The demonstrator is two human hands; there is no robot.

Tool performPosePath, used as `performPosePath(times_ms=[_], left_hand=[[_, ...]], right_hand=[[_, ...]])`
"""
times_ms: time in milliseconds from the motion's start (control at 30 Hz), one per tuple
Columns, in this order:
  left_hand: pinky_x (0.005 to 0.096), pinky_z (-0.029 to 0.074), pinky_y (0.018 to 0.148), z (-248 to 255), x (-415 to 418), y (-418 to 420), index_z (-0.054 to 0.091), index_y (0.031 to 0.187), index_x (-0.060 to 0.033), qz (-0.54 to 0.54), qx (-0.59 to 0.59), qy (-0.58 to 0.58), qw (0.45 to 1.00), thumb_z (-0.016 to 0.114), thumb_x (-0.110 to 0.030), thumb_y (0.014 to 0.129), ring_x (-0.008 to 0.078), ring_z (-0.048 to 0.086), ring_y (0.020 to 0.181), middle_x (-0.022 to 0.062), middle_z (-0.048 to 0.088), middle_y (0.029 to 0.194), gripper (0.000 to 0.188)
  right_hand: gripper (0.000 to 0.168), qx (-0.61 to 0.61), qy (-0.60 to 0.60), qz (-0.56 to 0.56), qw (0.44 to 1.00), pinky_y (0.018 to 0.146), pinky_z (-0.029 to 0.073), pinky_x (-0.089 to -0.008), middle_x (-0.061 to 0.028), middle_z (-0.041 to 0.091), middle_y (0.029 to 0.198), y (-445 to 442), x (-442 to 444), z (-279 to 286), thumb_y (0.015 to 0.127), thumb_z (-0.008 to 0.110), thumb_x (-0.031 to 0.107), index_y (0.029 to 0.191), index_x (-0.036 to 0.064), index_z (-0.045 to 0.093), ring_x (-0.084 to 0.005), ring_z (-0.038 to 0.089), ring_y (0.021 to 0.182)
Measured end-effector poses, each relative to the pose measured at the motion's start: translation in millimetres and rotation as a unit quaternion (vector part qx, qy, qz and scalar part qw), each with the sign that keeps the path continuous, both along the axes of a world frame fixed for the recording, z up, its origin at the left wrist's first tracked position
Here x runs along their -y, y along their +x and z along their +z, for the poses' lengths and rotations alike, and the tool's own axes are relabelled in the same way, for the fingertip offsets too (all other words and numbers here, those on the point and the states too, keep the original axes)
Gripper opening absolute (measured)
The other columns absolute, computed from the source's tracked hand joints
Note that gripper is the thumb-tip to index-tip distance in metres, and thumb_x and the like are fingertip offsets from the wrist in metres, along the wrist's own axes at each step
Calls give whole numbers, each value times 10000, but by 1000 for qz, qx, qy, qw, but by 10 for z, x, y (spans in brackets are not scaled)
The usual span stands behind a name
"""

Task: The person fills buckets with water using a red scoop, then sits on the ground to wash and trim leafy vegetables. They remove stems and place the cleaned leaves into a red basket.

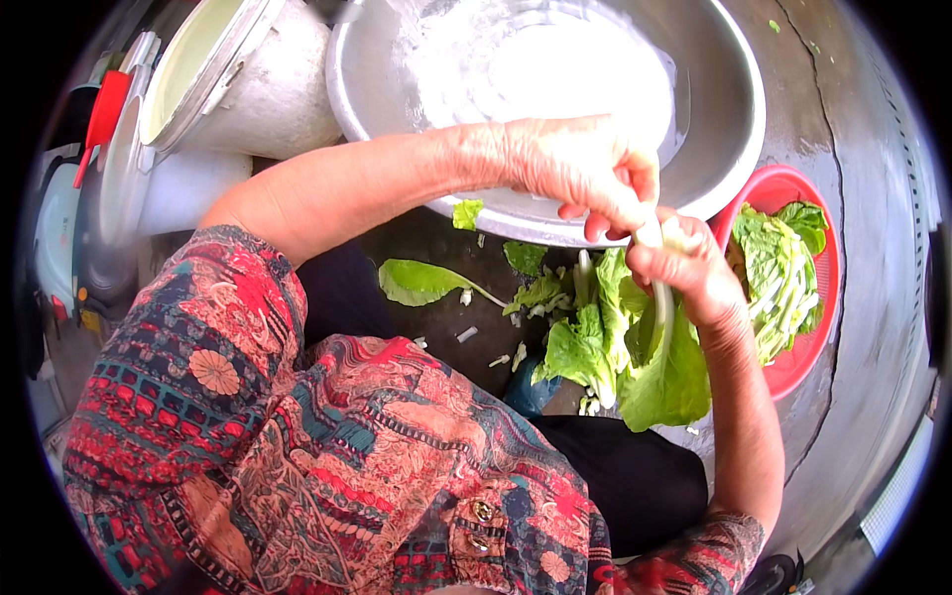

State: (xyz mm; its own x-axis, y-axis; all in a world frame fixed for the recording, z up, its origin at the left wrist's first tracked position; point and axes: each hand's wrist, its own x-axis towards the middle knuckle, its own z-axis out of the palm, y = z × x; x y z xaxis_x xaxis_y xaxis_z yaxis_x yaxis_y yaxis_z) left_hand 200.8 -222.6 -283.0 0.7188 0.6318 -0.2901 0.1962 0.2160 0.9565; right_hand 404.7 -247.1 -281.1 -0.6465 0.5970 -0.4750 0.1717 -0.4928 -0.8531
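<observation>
A long leafy green (664,372), with a pale stem and a broad blade, hangs from my two hands. My left hand (595,171) reaches across the near rim of a wide metal basin (729,149) and pinches the top of the stem. Just to its right, my right hand (684,260) grips the same stem between thumb and fingers. Below and left of the hands, more leafy greens (584,349) lie heaped on the dark ground. A single leaf (416,282) lies further left, among small pale stem bits (467,335).
A red plastic basket (803,364) of leafy greens (777,275) stands right of the basin. White buckets (275,89) lie tipped at the upper left, near a red-handled item (108,108). A leaf scrap (468,213) rests on the basin's rim. A crack (825,186) runs along the concrete.
</observation>
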Motion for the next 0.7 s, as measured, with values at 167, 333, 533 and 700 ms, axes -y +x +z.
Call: performPosePath(times_ms=[167,333,533,700], left_hand=[[192,423,432,-108,100,-15,560,806,-10,4,20,-3,1000,592,-97,765,86,575,519,53,601,655,101],[242,375,444,-323,264,64,460,692,-36,10,64,99,993,597,-53,746,75,465,513,8,497,593,148],[287,367,459,-366,457,120,408,673,-29,57,42,181,981,574,-1,695,102,421,518,54,430,540,170],[273,345,453,-317,532,154,389,649,-39,93,50,114,988,554,1,690,62,405,544,15,412,544,175]], right_hand=[[241,121,166,52,977,602,395,-227,38,533,715,-45,84,-99,805,662,128,990,19,553,-56,452,666],[207,67,183,68,978,587,399,-263,-15,526,647,-47,164,-113,845,617,182,885,-16,573,-84,441,639],[196,86,286,112,948,532,390,-267,-31,501,610,-53,204,-195,834,623,151,826,-30,550,-95,432,580],[170,101,279,125,947,563,434,-353,-172,564,655,-55,216,-120,785,645,129,869,-7,586,-292,531,568]])
